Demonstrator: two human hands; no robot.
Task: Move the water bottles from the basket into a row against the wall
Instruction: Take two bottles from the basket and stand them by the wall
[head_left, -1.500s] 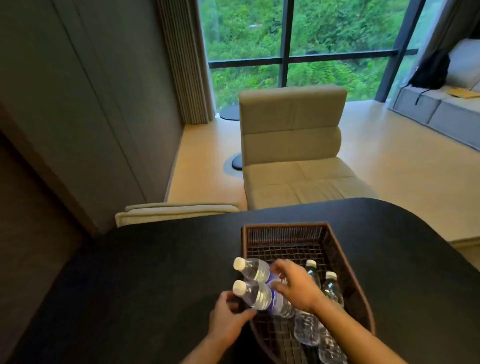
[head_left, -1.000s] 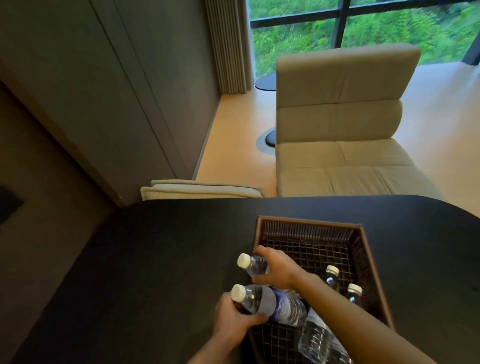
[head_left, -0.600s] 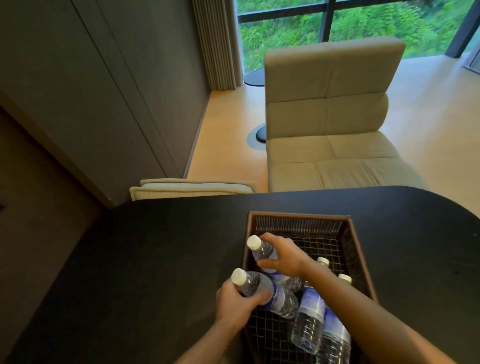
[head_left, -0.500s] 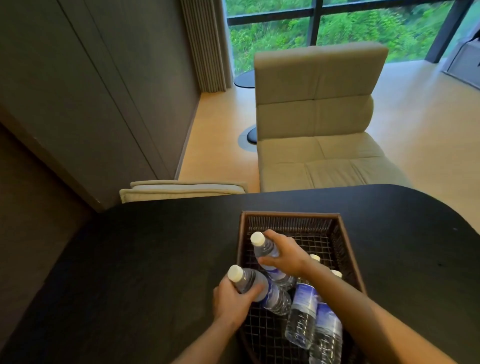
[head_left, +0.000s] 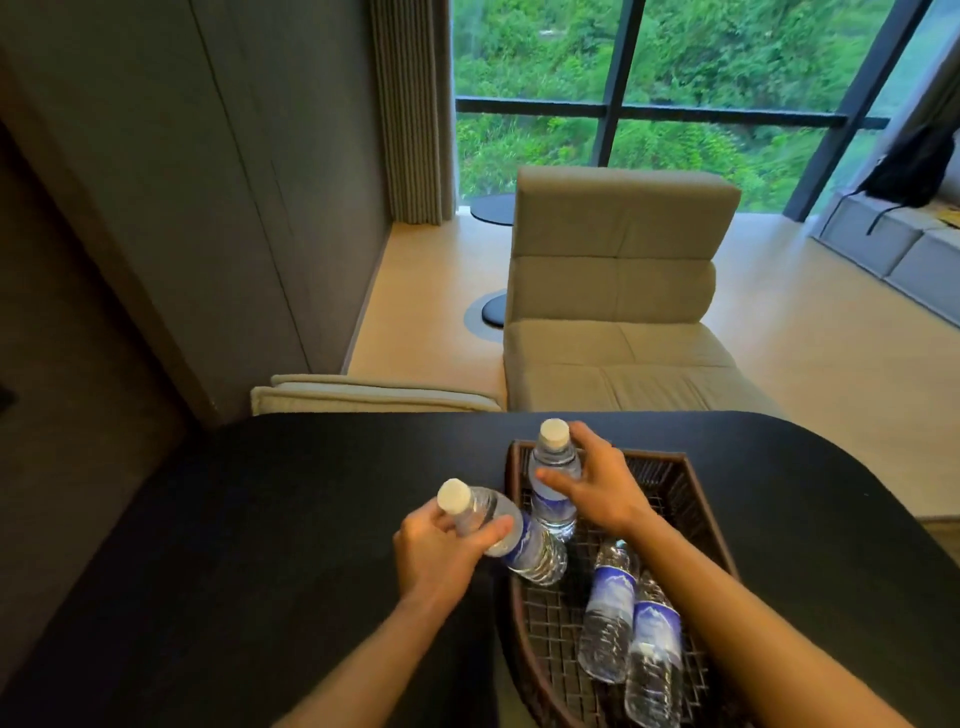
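Observation:
A brown woven basket (head_left: 696, 499) stands on the black table (head_left: 260, 519). My left hand (head_left: 441, 545) grips the neck of one clear water bottle (head_left: 524, 545) with a white cap and blue label, tilted over the basket's left rim. My right hand (head_left: 597, 488) holds a second bottle (head_left: 556, 467) nearly upright above the basket's far left corner. Two more bottles (head_left: 608, 613) (head_left: 654, 660) lie in the basket under my right forearm. The dark wall (head_left: 78, 338) runs along the table's left side.
A beige lounge chair (head_left: 613, 291) stands beyond the table's far edge, with a folded beige cushion (head_left: 363, 397) at the table's left back. A large window and a grey bench (head_left: 893, 249) are farther off.
Both hands have lifted their bottles higher out of the basket. The right-hand bottle has turned more upright and the left-hand bottle has swung left over the rim.

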